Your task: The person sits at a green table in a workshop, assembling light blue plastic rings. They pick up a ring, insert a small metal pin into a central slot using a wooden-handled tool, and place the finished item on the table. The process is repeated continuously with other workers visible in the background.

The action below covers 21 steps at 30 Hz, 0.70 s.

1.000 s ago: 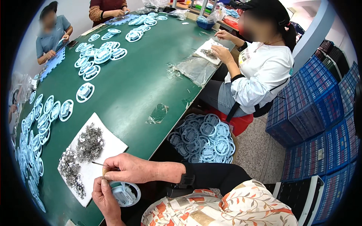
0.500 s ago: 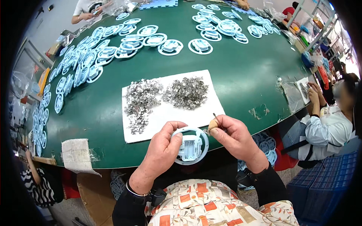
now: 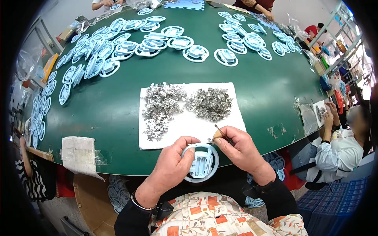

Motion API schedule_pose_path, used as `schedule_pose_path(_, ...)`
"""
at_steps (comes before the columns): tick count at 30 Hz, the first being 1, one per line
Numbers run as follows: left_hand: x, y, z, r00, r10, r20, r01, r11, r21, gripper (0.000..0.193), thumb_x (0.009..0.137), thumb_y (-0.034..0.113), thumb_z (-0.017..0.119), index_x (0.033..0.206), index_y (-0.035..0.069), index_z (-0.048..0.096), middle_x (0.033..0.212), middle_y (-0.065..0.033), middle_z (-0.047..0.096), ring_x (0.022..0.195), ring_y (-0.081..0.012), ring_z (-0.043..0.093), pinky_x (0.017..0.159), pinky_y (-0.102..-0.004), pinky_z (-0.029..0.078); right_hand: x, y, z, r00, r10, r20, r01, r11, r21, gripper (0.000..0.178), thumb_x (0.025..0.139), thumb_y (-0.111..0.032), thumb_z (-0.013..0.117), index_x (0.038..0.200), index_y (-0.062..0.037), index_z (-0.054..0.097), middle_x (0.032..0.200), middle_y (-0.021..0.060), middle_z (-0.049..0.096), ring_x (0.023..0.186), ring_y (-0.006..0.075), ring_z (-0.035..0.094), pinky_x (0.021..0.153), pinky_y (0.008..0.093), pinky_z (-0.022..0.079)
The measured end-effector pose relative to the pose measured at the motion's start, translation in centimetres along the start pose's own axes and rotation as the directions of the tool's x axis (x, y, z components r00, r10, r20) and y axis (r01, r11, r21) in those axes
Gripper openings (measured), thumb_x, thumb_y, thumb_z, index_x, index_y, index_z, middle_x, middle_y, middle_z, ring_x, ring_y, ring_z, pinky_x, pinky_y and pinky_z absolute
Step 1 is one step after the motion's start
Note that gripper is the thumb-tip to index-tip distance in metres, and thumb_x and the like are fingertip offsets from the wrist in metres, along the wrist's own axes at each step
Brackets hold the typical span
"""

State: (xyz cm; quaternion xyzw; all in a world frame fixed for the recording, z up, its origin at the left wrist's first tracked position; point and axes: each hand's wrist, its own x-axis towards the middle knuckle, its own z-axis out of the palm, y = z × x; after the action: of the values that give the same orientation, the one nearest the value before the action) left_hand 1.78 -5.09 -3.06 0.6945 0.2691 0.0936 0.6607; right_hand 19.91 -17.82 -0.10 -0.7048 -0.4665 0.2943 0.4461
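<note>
My left hand [image 3: 172, 165] grips the left rim of a light blue plastic ring [image 3: 215, 161], thumb on top. The ring has a boxy, slotted centre, which faces up. Past its upper right edge, my right hand [image 3: 244, 151] pinches a thin dark tool [image 3: 221, 131] between thumb and fingers. Something beige, perhaps a finger cover, shows at those fingertips. Whether a small part is pinched there too, I cannot tell. Just beyond my hands lies a white board [image 3: 189, 131] bearing two heaps of small metal clips, a left heap [image 3: 159, 110] and a right heap [image 3: 210, 104].
Many similar blue rings [image 3: 106, 51] spread over the left and far parts of the green table [image 3: 267, 94]. A whitish cloth [image 3: 78, 155] hangs over the front edge at left. To the right sits a co-worker [image 3: 340, 145]. Blue crates [image 3: 327, 204] stand at lower right.
The view has shifted, so the table and board sit further right and lower. My right fingertips have moved a little left and away from me relative to the ring. My left hand keeps its grip.
</note>
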Motion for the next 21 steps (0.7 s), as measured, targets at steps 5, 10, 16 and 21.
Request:
schedule_pose_path(5, -1.9, 0.2, -1.1, 0.998, -0.016, 0.058, 0.014, 0.999, 0.037, 0.023, 0.102, 0.009, 0.051, 0.12, -0.002, 0.06, 0.098, -0.0065, 0.071, 0.086, -0.0076, 0.065, 0.077, -0.0261, 0.054, 3.6, -0.1, 1.6, 0.994, -0.022, 0.107, 0.051, 0.961, -0.271, 0.014, 0.093, -0.015, 0.066, 0.095, -0.0011, 0.065, 0.088, 0.0154, 0.067, 0.075, 0.0336, 0.065, 0.066, 0.0398, 0.051)
schedule_pose_path(10, -2.7, -0.2, -2.8, 1.0, 0.017, -0.001, -0.017, 0.999, -0.045, 0.026, 0.101, 0.008, 0.052, 0.124, -0.004, 0.056, 0.103, -0.0085, 0.071, 0.088, -0.0078, 0.065, 0.078, -0.0258, 0.054, 6.1, -0.4, 2.2, 0.988, -0.152, 0.037, 0.143, 0.781, -0.608, 0.016, 0.089, -0.014, 0.068, 0.102, -0.0051, 0.067, 0.091, 0.0141, 0.068, 0.08, 0.0349, 0.068, 0.07, 0.0439, 0.055)
schedule_pose_path(16, -2.6, -0.7, -3.8, 0.999, -0.028, -0.035, 0.022, 0.985, -0.171, 0.026, 0.101, 0.008, 0.054, 0.122, -0.005, 0.057, 0.103, -0.0078, 0.071, 0.088, -0.0074, 0.065, 0.079, -0.0257, 0.055, 7.5, -1.4, 4.6, 0.952, -0.284, 0.116, 0.299, 0.777, -0.554, 0.016, 0.087, -0.015, 0.071, 0.101, -0.0082, 0.068, 0.091, 0.0092, 0.066, 0.08, 0.0322, 0.069, 0.068, 0.0423, 0.056)
schedule_pose_path(21, -2.3, -1.1, -3.9, 0.999, 0.004, -0.046, -0.011, 0.989, -0.149, 0.023, 0.1, 0.008, 0.055, 0.118, -0.005, 0.06, 0.1, -0.0073, 0.072, 0.086, -0.0071, 0.065, 0.078, -0.0255, 0.055, 8.7, -1.8, 6.4, 0.945, -0.276, 0.177, 0.327, 0.748, -0.577, 0.012, 0.087, -0.017, 0.07, 0.097, -0.0121, 0.068, 0.088, 0.0068, 0.063, 0.079, 0.0311, 0.068, 0.065, 0.043, 0.055)
